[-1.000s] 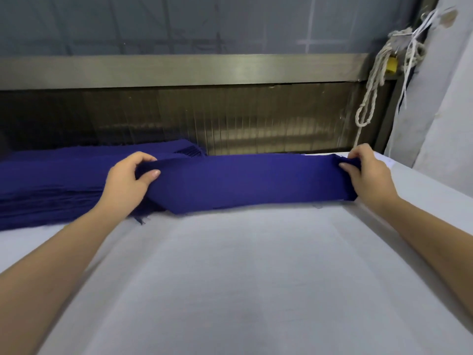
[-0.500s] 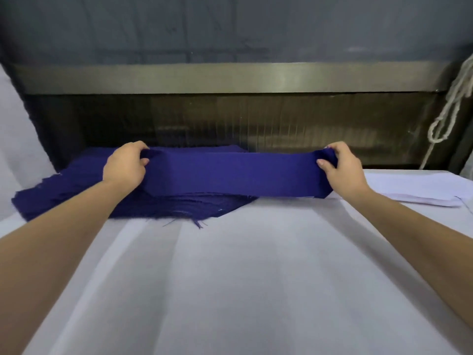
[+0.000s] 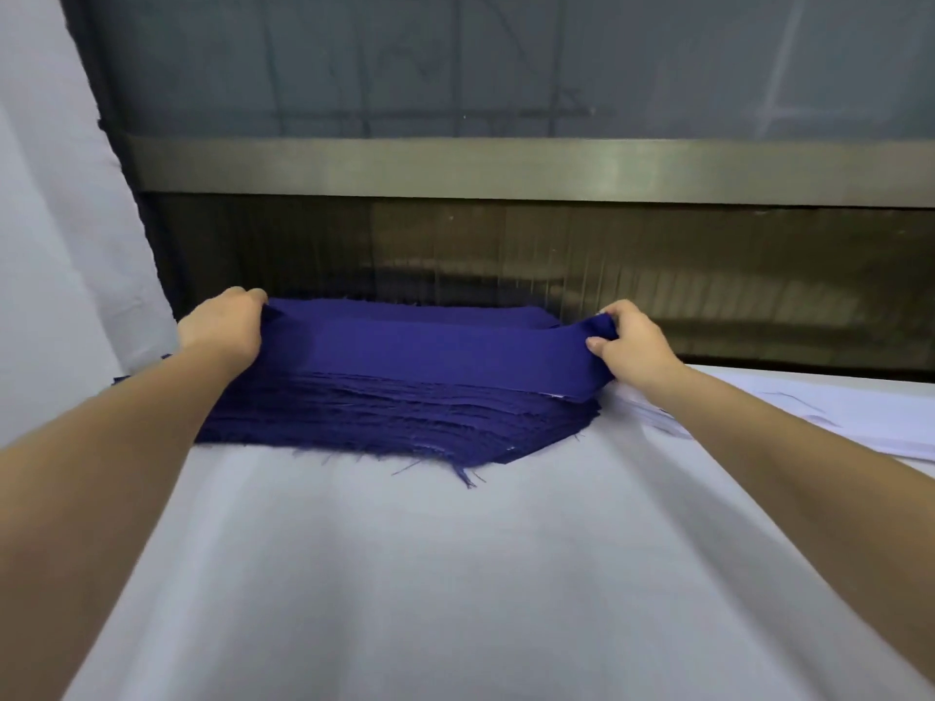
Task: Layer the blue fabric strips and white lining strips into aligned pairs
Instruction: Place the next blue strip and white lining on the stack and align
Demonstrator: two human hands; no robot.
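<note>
While left hand (image 3: 222, 328) and right hand (image 3: 635, 346) each pinched an end, strip (image 3: 430, 356) was stretched just above stack (image 3: 379, 422); lining (image 3: 835, 417) lay right of stack. Likely needed even tension, edges squared to stack before release.

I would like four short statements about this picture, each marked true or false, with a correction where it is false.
1. The left hand grips one end of the top blue strip. True.
2. The right hand is empty. False: it pinches the strip's other end.
3. The held strip is over the blue stack. True.
4. The white lining strips lie to the left of the stack. False: they lie to its right.
</note>
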